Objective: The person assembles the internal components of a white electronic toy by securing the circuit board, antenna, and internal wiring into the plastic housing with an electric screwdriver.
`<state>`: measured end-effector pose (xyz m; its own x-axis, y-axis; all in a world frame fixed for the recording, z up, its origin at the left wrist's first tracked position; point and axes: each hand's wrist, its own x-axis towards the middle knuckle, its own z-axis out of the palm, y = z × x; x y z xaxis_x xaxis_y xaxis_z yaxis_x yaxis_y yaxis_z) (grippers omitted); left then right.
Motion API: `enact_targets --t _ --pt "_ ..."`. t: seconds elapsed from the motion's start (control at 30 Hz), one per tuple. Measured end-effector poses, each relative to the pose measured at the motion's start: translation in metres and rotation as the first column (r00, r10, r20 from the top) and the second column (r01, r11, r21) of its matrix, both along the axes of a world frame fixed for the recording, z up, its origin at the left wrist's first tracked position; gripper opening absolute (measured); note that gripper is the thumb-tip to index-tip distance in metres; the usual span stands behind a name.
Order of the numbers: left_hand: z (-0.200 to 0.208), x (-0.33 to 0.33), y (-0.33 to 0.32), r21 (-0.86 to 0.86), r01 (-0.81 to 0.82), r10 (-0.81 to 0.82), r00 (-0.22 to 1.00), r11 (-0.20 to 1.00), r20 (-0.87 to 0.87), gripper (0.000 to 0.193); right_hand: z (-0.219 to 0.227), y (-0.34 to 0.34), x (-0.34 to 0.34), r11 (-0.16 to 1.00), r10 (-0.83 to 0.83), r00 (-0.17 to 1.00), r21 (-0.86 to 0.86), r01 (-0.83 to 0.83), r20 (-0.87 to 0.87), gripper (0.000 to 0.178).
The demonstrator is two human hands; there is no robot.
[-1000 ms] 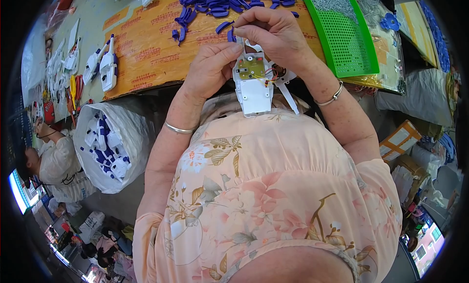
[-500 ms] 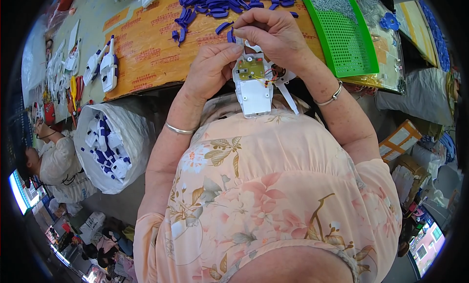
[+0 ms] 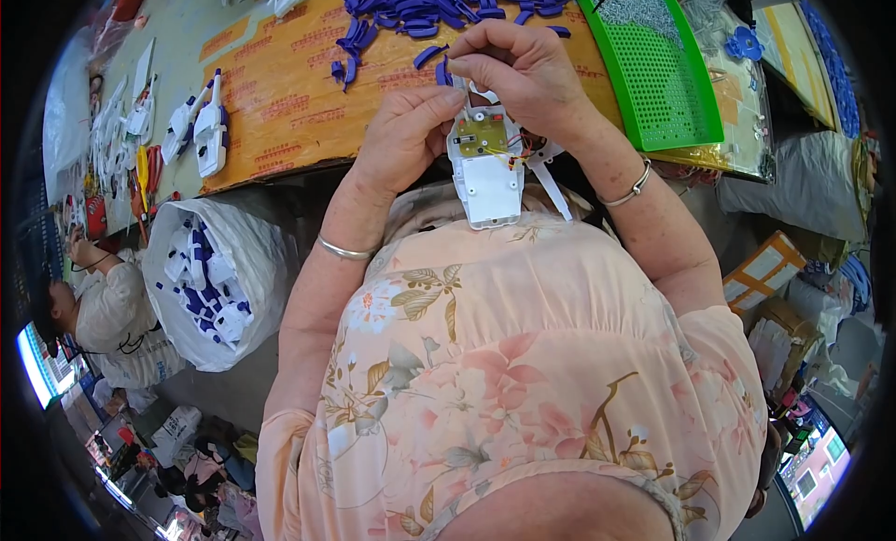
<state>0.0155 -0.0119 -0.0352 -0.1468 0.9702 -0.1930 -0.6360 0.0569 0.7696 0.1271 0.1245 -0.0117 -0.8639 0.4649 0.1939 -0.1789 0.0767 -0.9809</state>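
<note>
A white plastic housing half (image 3: 492, 191) lies near my body at the table's front edge, with a green circuit board (image 3: 483, 135) and thin red, yellow and dark wires (image 3: 528, 144) at its upper part. My left hand (image 3: 407, 135) is closed on the housing's left upper side, thumb pointing to its narrow end. Over that end my right hand (image 3: 527, 79) makes a pinch; what sits between its fingertips is mostly hidden. A second white piece with a long narrow arm (image 3: 551, 188) sticks out below the right hand, joined near the wires.
Many blue-purple curved plastic pieces (image 3: 411, 9) are heaped at the back of the orange-covered table (image 3: 280, 102). To the right stands a green perforated tray (image 3: 714, 121) with small metal parts. Assembled white-and-purple units (image 3: 211, 135) lie left, above a white sack (image 3: 266, 261). A co-worker (image 3: 117, 303) sits far left.
The housing has shifted very slightly toward my body and right. Both hands keep nearly the same grip. A dark object now shows over the green tray's far end.
</note>
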Motion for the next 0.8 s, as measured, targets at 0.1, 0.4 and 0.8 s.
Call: enact_targets --t 0.1,0.4,0.8 --pt "0.0025 0.0027 0.0006 -0.004 -0.012 0.012 1.000 1.000 -0.005 0.025 -0.0009 0.0000 -0.0005 1.000 0.000 1.000 -0.010 0.000 0.000 0.008" --pt "-0.0018 0.0016 -0.0001 -0.009 -0.007 0.007 0.999 1.000 -0.048 0.026 -0.0015 -0.0008 -0.0008 1.000 -0.014 1.000 0.014 0.014 -0.003 0.008" --pt "-0.0013 0.0024 0.0004 -0.037 -0.033 0.030 0.996 0.999 -0.080 0.026 -0.0032 -0.0024 -0.0038 0.997 -0.045 0.998 0.055 0.048 -0.042 0.007"
